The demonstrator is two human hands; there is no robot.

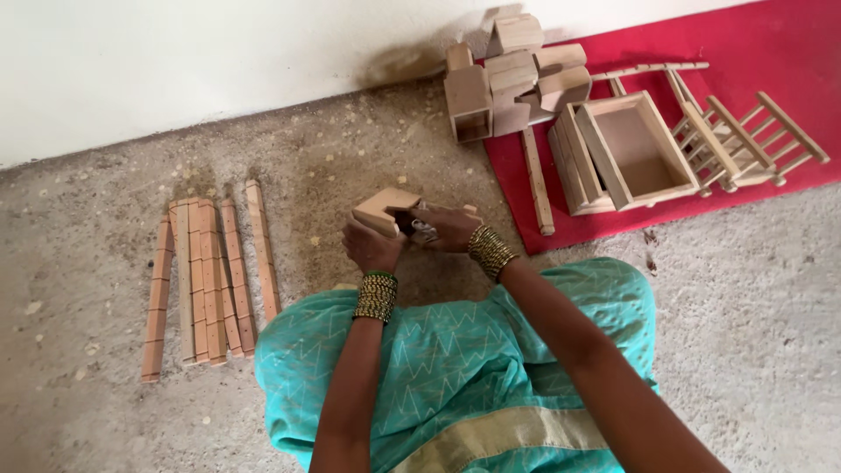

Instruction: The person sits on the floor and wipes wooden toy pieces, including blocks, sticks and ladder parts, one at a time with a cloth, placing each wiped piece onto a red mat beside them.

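My left hand (370, 247) grips a small pale wooden block (383, 208), an open box-like piece, held above the concrete floor in front of my knees. My right hand (447, 228) presses against the same piece from the right, with a small dark and metallic thing (422, 231) between its fingers; what it is I cannot tell. Both wrists carry stacks of green and gold bangles. My lap in turquoise cloth fills the lower middle.
Several notched wooden strips (203, 278) lie side by side on the floor at the left. On a red mat (788, 52) at the upper right stand piled wooden boxes (512, 88), an open square box (626, 153), a loose stick (536, 180) and slatted frames (745, 140). A white wall runs behind.
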